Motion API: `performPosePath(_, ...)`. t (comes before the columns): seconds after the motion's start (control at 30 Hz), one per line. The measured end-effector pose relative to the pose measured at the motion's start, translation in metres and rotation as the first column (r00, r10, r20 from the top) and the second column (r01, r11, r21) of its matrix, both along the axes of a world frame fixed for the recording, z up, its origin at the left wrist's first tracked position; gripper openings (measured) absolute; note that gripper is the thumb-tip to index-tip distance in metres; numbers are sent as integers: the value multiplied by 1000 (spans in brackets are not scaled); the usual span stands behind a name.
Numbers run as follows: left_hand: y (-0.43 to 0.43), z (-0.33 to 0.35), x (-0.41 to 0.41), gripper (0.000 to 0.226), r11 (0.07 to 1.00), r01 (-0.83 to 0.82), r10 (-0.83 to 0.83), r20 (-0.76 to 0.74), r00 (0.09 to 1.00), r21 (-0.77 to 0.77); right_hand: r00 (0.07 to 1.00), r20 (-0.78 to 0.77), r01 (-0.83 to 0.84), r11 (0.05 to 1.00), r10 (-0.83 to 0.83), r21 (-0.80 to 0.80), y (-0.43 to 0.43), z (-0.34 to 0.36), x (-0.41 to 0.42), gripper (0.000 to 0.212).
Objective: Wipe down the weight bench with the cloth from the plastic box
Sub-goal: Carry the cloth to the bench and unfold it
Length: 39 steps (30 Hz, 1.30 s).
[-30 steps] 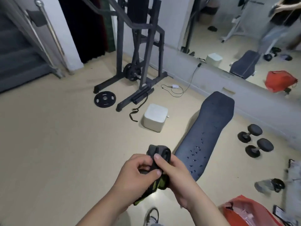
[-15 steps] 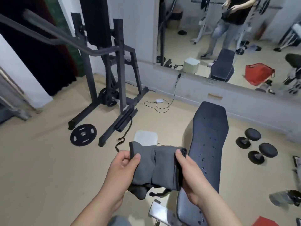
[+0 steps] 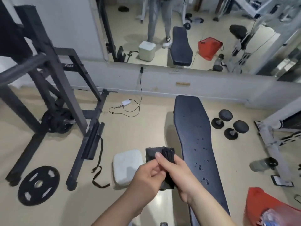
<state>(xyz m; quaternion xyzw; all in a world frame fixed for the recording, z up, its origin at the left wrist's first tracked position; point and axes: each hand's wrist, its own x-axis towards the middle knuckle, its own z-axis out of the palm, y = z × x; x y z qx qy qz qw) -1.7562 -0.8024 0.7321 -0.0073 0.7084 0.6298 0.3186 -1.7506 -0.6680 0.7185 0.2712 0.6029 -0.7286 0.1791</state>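
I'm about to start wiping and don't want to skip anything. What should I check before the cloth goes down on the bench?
1. Folded grey cloth gripped: ok, the left hand and the right hand both hold it.
2. Cloth touching the weight bench pad: not ok, it is held to the pad's left, above the floor.
3. Pad free of objects: ok, only water droplets lie on it.
4. Plastic box out of the way: ok, it sits on the floor to the left of the bench.
5. Cloth damp or dry: cannot tell.

Bunched dark cloth (image 3: 160, 158) — bench (image 3: 193, 128) droplet-speckled
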Motion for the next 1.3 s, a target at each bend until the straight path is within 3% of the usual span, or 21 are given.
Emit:
performPosePath(0.07, 3, -1, -39, 33, 995, 93, -94, 71, 993, 25, 988, 59, 142, 990, -141, -14, 3, 0, -27, 45)
performPosePath(0.2, 30, -2, -100, 29, 996, 92, -92, 162, 983, 2, 913, 91, 402, 914, -397, -53, 40, 4, -51, 34)
performPosePath(0.43, 119, -19, -157, 17, 924, 371, -371, 19, 929, -95, 732, 35, 681, 731, -680, -42, 131, 3, -83, 26)
performPosePath(0.6, 169, -33, -199, 22, 894, 437, -441, -24, 897, -97, 688, 32, 720, 676, -725, -157, 180, -13, -129, 37)
performPosePath(0.83, 246, -51, -265, 20, 887, 446, -456, -65, 888, -122, 746, 30, 661, 735, -665, -152, 248, -33, -200, 32)
performPosePath(1.07, 296, -63, -352, 29, 841, 516, -523, 3, 852, -161, 574, 89, 819, 566, -814, -94, 298, -52, -273, 20)
performPosePath(1.3, 322, -110, -492, 18, 754, 614, -632, -1, 775, -236, 359, 150, 933, 356, -921, -44, 327, -105, -356, 17)
